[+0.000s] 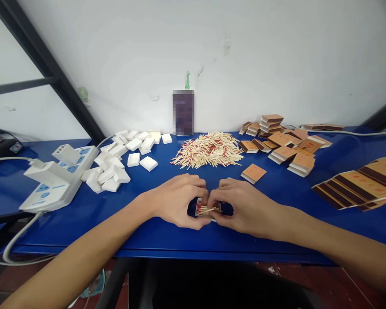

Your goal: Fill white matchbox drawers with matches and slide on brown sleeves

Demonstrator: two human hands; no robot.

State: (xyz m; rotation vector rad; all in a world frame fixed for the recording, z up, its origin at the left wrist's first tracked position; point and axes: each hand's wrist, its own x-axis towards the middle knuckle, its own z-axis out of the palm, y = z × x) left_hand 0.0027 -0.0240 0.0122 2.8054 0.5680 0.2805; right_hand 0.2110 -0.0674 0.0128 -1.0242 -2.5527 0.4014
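Observation:
At the middle of the table's front part, a small white matchbox tray (197, 213) holds several red-tipped matches (206, 208). My left hand (178, 201) is closed around the tray's left side, thumb on the near edge. From the right, my right hand (244, 208) curls over the other end, its fingers pinched on the matches. Some matches lie slanted, and the hands hide part of the tray. Just beyond both hands spreads a large heap of loose matches (210, 149). One printed orange matchbox sleeve (253, 173) lies near my right hand.
White empty trays (112, 161) are piled at left, beside a white power strip (59, 180) with cables. Matchbox sleeves (291, 148) are scattered at right, with flat overlapping ones (357, 184) nearer. A pixelated dark panel (183, 112) stands against the wall. The blue table's front edge (186, 254) is close.

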